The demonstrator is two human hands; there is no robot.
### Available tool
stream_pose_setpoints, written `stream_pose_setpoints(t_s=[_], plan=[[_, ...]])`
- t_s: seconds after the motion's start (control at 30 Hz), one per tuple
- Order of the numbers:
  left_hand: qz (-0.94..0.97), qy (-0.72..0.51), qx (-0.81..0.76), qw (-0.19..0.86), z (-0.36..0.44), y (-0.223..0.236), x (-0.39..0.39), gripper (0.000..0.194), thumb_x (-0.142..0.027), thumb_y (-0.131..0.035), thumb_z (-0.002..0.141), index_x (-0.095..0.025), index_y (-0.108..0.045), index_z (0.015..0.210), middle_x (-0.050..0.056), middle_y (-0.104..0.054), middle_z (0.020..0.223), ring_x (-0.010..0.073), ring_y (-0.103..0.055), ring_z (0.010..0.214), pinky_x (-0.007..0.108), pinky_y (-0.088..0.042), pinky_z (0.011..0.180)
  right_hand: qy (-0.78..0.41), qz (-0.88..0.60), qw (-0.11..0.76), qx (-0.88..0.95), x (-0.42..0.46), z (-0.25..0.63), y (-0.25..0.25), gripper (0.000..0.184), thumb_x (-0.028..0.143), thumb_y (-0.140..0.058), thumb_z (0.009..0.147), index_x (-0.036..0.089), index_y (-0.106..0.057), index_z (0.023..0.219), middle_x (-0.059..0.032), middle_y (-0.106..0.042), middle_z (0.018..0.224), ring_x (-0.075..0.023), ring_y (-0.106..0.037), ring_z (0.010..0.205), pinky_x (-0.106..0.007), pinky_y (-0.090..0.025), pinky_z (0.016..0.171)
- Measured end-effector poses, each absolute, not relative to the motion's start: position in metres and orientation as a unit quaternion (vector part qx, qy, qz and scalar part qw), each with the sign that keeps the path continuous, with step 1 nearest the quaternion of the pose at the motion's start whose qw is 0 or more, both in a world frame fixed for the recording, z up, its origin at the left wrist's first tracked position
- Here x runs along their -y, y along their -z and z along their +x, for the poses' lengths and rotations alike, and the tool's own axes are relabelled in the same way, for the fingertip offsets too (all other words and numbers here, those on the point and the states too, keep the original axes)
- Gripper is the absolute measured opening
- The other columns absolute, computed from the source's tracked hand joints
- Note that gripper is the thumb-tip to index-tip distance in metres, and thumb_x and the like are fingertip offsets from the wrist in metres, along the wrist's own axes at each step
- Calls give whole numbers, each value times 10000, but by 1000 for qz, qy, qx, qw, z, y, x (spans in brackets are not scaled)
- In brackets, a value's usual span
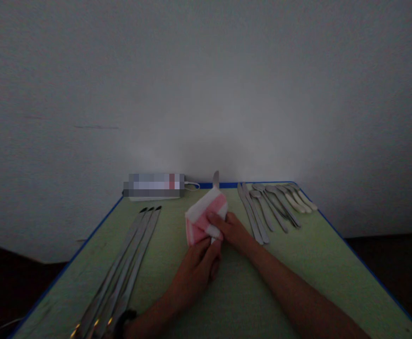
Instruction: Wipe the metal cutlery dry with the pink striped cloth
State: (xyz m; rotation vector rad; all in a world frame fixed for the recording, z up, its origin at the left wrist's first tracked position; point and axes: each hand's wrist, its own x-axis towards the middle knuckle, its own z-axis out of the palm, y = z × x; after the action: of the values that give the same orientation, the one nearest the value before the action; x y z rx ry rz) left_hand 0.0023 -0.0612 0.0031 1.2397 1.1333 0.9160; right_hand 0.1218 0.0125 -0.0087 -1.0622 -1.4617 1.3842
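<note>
A pink and white cloth (206, 214) is wrapped around a table knife (216, 179), whose rounded metal blade end sticks out past the far side of the folds. My right hand (231, 230) is closed on the cloth, thumb on top, pressing it around the knife. Just nearer to me, my left hand (199, 262) grips the knife's handle end below the cloth; most of the handle is hidden by the fingers. A dark band circles the left wrist.
Left on the green table (163, 292) lie three long metal utensils (130, 259) with dark far tips. To the right are two knives (251, 214), several spoons and forks (274, 205), and white-handled cutlery (299, 200). A blurred box (156, 186) with a white cable stands against the wall.
</note>
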Motion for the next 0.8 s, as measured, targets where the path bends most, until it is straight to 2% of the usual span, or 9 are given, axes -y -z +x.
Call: stream_pose_setpoints(t_s=[0.1, 0.2, 0.3, 0.47, 0.6, 0.7, 0.8], plan=[[476, -408, -459, 629, 3, 0, 60, 339, -487, -488, 825, -170, -513, 708, -57, -468, 487, 74, -426, 377, 166, -337, 334, -551, -424, 409, 592, -13, 123, 8, 402, 522, -590, 728, 144, -512, 614, 29, -437, 544, -66, -353, 493, -201, -269, 443], [405, -418, -434, 688, 4, 2, 57, 366, -529, -488, 797, -166, -529, 793, -34, -525, 540, 98, -478, 387, 183, -358, 309, -565, -414, 413, 583, -12, 123, 6, 371, 497, -630, 698, 135, -551, 669, 13, -502, 580, -74, -400, 506, -203, -313, 464], [381, -415, -428, 707, 5, 1, 55, 408, -567, -476, 786, -164, -522, 748, -44, -495, 488, 90, -451, 347, 174, -342, 284, -575, -407, 402, 585, -13, 123, 5, 362, 472, -667, 664, 124, -597, 732, -14, -569, 638, -91, -454, 531, -224, -371, 505], [409, -411, -429, 693, 4, 2, 54, 399, -562, -514, 775, -176, -492, 673, -79, -415, 422, 74, -411, 319, 150, -315, 268, -577, -400, 393, 594, -13, 124, 5, 352, 453, -680, 655, 119, -606, 735, -15, -571, 641, -91, -456, 535, -228, -377, 511], [440, -403, -434, 675, 3, 4, 53, 381, -531, -490, 798, -177, -496, 659, -79, -405, 425, 73, -410, 324, 152, -316, 277, -580, -404, 398, 585, -12, 123, 4, 346, 466, -651, 679, 129, -573, 670, 5, -528, 596, -76, -418, 513, -209, -329, 474], [464, -386, -446, 661, 2, 5, 54, 376, -497, -469, 811, -168, -510, 635, -71, -414, 415, 69, -397, 321, 155, -312, 288, -587, -437, 419, 538, -13, 121, 8, 407, 530, -618, 684, 137, -539, 616, 17, -483, 550, -70, -383, 488, -206, -275, 438], [499, -365, -461, 637, 1, 2, 58, 397, -486, -469, 816, -155, -521, 604, -59, -431, 403, 60, -386, 329, 152, -319, 311, -617, -453, 457, 453, -17, 119, 14, 464, 602, -582, 679, 141, -543, 630, 9, -494, 547, -82, -391, 489, -218, -286, 444]])
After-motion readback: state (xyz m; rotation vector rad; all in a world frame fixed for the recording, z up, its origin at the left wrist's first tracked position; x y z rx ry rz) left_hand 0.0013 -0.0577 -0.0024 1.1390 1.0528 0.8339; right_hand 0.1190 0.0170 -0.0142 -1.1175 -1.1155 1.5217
